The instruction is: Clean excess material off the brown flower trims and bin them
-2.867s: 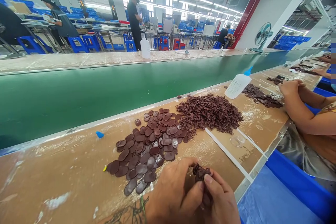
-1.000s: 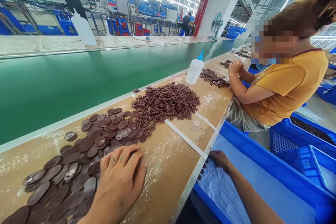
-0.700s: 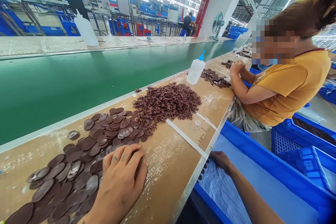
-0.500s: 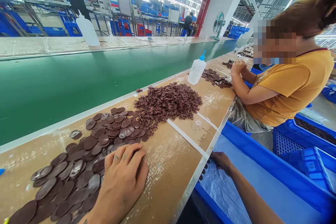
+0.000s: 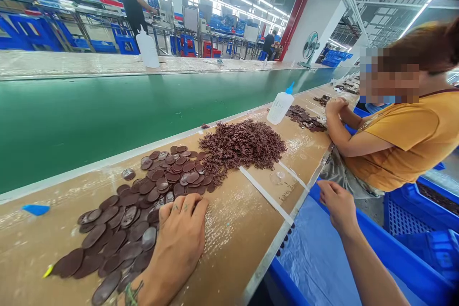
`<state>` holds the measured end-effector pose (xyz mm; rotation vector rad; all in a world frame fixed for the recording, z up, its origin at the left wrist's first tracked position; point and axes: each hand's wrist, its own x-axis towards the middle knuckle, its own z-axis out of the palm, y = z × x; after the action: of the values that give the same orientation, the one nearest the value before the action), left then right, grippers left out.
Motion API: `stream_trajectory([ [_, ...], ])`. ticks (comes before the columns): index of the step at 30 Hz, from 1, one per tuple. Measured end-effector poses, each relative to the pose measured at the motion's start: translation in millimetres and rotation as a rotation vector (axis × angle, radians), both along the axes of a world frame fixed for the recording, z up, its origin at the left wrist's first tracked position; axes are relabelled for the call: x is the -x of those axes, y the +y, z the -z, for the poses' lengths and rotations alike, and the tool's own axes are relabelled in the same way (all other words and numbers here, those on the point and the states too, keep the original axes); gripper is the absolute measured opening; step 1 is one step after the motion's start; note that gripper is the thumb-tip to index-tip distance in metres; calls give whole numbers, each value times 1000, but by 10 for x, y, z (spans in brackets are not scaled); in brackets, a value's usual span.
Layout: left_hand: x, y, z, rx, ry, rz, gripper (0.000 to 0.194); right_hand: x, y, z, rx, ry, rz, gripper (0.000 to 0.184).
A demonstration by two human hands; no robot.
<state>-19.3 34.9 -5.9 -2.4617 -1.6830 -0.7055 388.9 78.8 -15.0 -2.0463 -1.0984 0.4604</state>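
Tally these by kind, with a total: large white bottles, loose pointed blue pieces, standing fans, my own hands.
White bottles, near bottle and far bottle: 2
Loose blue piece: 1
Standing fan: 1
Left hand and right hand: 2
Total: 6

Right hand (image 5: 337,204) — last noted low inside the blue bin (image 5: 389,248), by its table-side edge — is now raised above the bin, towards its far end. Left hand (image 5: 183,234), earlier joined with the right around a dark piece beside the bin, now sits apart, at the brown discs (image 5: 143,191).
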Motion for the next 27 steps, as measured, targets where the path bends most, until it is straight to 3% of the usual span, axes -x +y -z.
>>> stream_trajectory([
  [4,-3,17,8,21,-17,22,22,513,448,-607,68,-175,-386,29],
  [8,-8,-3,-51,79,-24,-10,21,961,861,-910,254,-427,-685,17],
  [12,-11,-21,-65,76,-92,-30,25,1214,1117,-963,496,-712,-724,26],
  [17,-10,15,-17,92,-180,52,27,1376,1196,-983,691,-892,-778,21],
  [22,8,23,-6,114,-271,166,30,1392,1197,-1027,751,-905,-781,19],
  [27,18,2,0,139,-314,239,35,1245,1233,-991,682,-776,-740,18],
])
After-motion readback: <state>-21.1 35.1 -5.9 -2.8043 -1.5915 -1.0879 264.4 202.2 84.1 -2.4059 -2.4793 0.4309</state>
